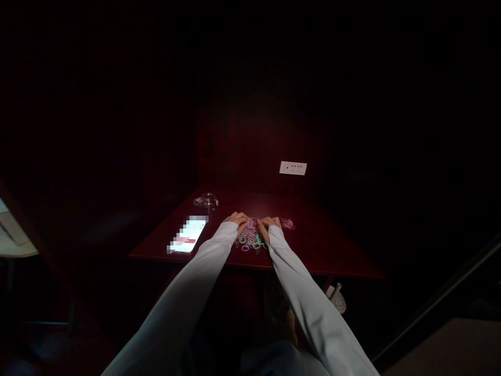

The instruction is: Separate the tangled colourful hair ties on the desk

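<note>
Precariously, green and lilac elastic bands (257,243) lie near the front edge of the desk (321,248), where a dragging sleeve (289,266) could spill them. Deeper on the desk, the left hand (236,218) and right hand (272,223) bend over pinkish bands (252,223), grip impossible to tell; a rightward nudge could scatter the pink heap (287,224).

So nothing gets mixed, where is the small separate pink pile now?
In the head view, the small separate pink pile lies on the dark red table, just right of the right hand.
</note>
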Motion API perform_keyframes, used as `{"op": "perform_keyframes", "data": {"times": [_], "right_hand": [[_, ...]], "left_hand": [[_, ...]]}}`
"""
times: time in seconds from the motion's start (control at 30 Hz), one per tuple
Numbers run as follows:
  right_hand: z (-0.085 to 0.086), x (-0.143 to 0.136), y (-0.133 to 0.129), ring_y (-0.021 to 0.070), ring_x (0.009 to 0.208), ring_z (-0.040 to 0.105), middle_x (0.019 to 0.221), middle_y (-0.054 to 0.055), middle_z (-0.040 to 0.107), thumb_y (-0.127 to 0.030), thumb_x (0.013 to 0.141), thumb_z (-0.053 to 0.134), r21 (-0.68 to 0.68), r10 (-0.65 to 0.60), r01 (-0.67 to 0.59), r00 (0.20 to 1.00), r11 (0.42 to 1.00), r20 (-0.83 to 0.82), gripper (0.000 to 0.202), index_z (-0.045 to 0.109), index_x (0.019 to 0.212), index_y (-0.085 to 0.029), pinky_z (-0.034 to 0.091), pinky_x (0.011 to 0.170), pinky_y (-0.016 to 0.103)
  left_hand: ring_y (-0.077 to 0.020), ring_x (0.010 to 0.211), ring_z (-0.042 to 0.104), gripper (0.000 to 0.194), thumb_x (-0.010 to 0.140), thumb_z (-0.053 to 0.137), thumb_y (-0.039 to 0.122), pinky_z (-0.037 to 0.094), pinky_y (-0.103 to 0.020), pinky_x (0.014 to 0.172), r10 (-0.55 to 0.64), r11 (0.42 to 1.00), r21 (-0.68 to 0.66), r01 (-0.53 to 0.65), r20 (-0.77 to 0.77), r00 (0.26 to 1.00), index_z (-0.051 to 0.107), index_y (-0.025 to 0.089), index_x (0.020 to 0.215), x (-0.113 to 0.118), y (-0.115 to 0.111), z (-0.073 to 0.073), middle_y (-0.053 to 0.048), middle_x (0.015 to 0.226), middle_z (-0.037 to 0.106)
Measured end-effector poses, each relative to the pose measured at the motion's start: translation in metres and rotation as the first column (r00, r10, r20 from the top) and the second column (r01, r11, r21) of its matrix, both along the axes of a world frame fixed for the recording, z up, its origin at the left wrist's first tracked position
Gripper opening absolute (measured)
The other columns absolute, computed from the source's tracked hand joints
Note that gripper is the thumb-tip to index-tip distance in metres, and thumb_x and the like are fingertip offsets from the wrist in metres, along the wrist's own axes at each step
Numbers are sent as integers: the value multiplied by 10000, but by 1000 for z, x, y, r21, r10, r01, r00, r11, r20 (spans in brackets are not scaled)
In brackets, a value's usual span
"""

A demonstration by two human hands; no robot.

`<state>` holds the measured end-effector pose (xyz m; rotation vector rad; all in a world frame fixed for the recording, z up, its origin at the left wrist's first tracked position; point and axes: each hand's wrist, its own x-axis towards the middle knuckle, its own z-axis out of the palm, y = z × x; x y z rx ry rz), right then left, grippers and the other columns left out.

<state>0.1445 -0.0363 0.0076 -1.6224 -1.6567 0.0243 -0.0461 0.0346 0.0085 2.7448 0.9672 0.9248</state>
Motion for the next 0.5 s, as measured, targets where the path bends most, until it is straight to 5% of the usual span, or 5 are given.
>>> {"op": "perform_keyframes", "data": {"times": [0.5], "right_hand": [[-9, 1, 5, 262, 1005, 508, 968, 53, 750, -469, 872, 779, -6, 56, -56, 998, 998, -30, 175, 827, 920, -308, 404, 931, 383]], "left_hand": [[-205, 1074, 637, 262, 1027, 500, 256, 538, -338, 982, 1, 1000, -14, -1, 13, 1000, 761, 242, 1049, 1, 6, -3, -41, 1200, 745]]}}
